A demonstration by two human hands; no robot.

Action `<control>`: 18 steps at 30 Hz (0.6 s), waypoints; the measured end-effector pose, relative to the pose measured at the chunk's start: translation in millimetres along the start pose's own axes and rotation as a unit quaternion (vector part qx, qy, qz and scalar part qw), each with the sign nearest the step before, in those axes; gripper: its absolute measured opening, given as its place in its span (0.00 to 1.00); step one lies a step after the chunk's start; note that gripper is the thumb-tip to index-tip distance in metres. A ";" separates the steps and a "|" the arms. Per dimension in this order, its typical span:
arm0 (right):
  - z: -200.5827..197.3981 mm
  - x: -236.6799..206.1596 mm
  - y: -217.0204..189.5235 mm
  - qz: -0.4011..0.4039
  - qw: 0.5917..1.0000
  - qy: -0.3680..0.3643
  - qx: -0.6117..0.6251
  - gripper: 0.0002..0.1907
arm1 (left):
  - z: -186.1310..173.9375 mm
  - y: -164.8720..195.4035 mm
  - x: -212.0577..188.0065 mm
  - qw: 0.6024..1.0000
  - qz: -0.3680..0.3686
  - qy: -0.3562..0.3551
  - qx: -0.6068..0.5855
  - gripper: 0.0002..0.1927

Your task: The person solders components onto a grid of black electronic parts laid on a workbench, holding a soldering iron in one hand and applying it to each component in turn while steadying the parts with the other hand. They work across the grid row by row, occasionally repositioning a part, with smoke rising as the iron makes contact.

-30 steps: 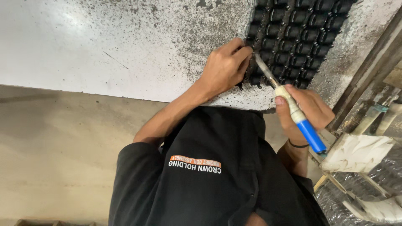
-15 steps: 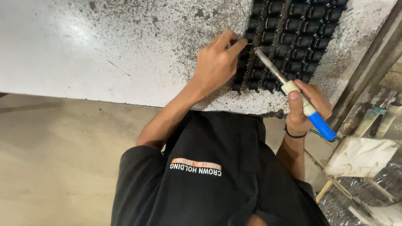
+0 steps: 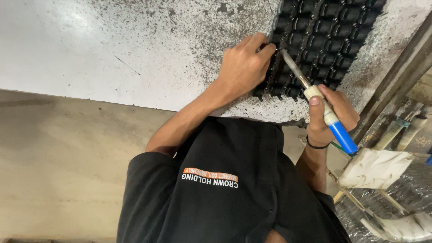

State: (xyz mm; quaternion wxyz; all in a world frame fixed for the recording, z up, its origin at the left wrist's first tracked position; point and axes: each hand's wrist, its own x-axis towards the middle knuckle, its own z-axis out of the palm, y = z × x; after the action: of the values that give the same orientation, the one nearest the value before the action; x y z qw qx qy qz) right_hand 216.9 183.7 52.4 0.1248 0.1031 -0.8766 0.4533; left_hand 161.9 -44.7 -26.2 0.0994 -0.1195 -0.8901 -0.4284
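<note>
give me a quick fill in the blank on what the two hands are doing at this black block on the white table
1. The right hand holds a soldering iron whose handle end is ____ in colour.
2. The left hand rests on the ____ edge of the black block.
3. The iron's metal tip points at the fingertips of the ____ hand.
4. The white table is speckled with ____ marks.

Missing words: blue; left; left; black

orange-and-white printed label, black shirt back
</note>
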 end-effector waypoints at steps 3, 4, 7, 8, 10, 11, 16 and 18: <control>-3.8 5.1 -14.2 0.005 0.998 -0.055 -0.032 0.11 | -0.7 2.6 -0.6 1.000 0.003 -0.006 -0.006 0.09; -5.1 7.5 -18.5 0.005 0.997 -0.064 -0.049 0.12 | -0.5 3.5 0.3 1.000 0.007 -0.006 -0.008 0.09; -7.5 13.5 -30.7 -0.009 0.992 -0.090 -0.088 0.12 | 1.0 6.6 2.1 1.000 -0.002 -0.011 -0.010 0.09; -7.9 16.2 -33.4 -0.025 0.990 -0.100 -0.093 0.12 | 2.1 6.6 2.6 1.000 -0.003 -0.010 -0.014 0.09; -7.9 18.8 -39.3 -0.033 0.989 -0.107 -0.099 0.12 | 4.6 6.8 0.7 1.000 -0.008 -0.013 -0.025 0.08; -7.1 19.6 -41.1 -0.028 0.989 -0.102 -0.101 0.13 | 6.4 6.1 -0.7 0.999 -0.008 -0.010 -0.031 0.08; -12.4 13.4 -43.6 -0.028 0.991 -0.095 -0.085 0.14 | 15.1 9.2 -4.2 0.998 -0.026 -0.007 -0.051 0.05; -18.4 6.3 -39.2 -0.029 0.993 -0.089 -0.075 0.14 | 9.9 19.0 -2.4 0.998 -0.010 0.022 -0.057 0.05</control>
State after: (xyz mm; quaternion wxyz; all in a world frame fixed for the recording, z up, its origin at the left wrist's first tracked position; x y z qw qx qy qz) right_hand 224.8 176.1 94.8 0.0672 0.1586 -0.9124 0.3712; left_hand 169.1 -25.7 -18.8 0.1078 -0.1067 -0.8632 -0.4815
